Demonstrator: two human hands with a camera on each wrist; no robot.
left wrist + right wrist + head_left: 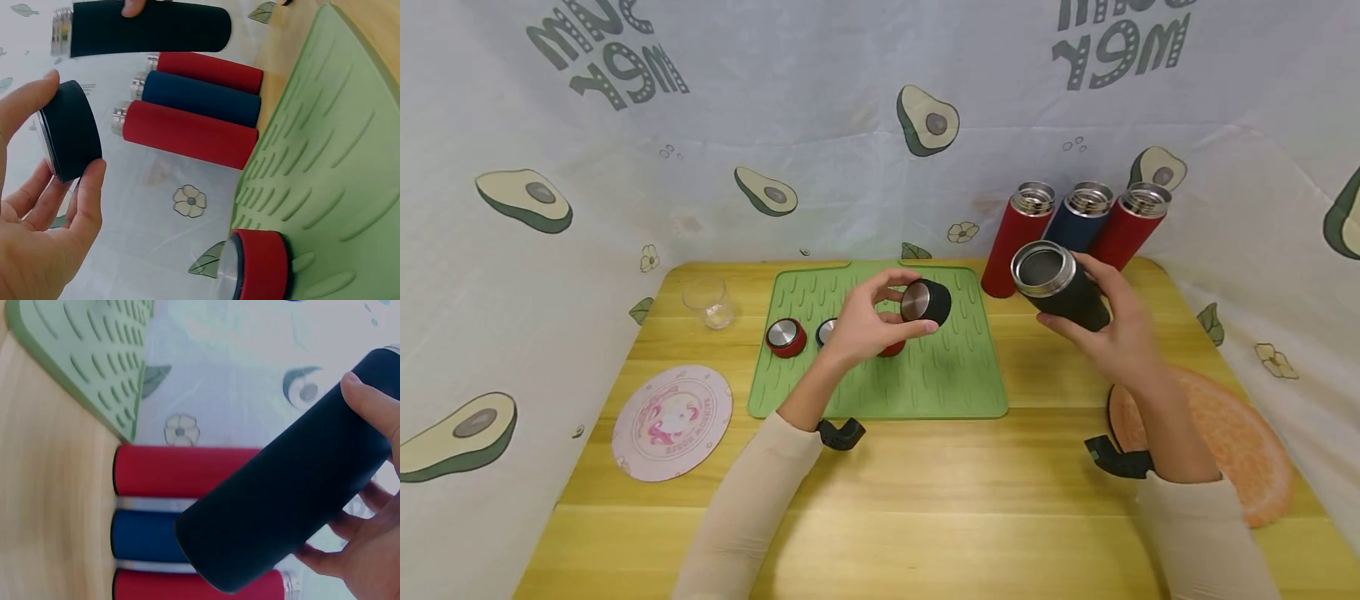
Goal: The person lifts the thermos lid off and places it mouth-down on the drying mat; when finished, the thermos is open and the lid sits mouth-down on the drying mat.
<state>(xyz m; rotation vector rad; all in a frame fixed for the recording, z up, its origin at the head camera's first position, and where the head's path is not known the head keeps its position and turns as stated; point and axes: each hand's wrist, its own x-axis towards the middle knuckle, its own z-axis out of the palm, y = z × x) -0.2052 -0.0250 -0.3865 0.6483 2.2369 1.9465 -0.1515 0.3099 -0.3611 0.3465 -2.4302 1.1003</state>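
My left hand (869, 321) pinches a black bottle lid (927, 302) with a silver top, held above the green drying mat. In my right hand (1120, 333) is a black thermos bottle (1075, 296), raised off the table and tilted, its open steel mouth toward the upper left. The lid and the bottle's mouth are apart. Below my left hand on the mat (955, 383) sit a red lid (786, 337), a blue-rimmed lid (824, 332) partly hidden by the hand, and another red lid (262, 265).
Behind the black bottle stand a red bottle (1007, 250), a blue bottle (1067, 227) and another red bottle (1123, 237), all without lids. A clear glass (717, 310) and a round pink mat (647, 450) lie left; an orange-slice mat (1247, 433) lies right.
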